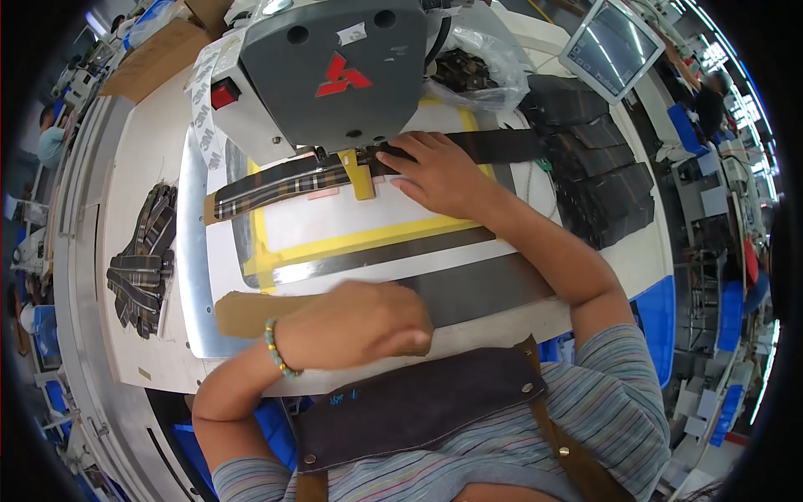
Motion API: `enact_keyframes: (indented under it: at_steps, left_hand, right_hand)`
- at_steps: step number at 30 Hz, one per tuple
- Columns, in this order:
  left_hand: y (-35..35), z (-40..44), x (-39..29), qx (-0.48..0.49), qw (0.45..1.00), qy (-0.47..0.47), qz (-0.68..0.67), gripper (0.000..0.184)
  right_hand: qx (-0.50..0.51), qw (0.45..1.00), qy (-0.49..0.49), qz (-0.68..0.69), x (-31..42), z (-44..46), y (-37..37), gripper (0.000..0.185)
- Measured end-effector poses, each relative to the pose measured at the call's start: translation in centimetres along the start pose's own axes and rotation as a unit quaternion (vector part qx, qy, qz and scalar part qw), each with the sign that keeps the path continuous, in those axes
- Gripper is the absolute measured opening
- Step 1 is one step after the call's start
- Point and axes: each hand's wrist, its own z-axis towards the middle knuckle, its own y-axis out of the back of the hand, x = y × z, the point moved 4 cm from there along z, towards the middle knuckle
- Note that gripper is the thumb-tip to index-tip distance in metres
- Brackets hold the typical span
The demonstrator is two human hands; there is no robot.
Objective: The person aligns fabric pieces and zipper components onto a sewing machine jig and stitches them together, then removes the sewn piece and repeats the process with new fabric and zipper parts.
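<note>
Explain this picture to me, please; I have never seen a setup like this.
There is no robot: this single picture comes from a camera on a person's head, looking forward and down at two bare hands. The right hand rests on dark cloth beside a big grey machine, probably for sewing. The left hand is blurred above a brown piece; I cannot tell whether it grips it. Bunched plaid strips lie at the left of the table, folded dark pieces at the right.

Dark plaid fabric strip (280,186), tan at left end, flat, slightly slanted, across white work surface (322,224).
</note>
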Motion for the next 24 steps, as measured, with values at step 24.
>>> enact_keyframes:
  at_steps: [24]
  left_hand:
    - [3.5, -0.8, 11.1, -0.249, 0.853, 0.165, 0.428, 0.040]
  right_hand:
    - [0.070, 0.997, -0.034, 0.013, 0.6, 0.3, 0.7, 0.038]
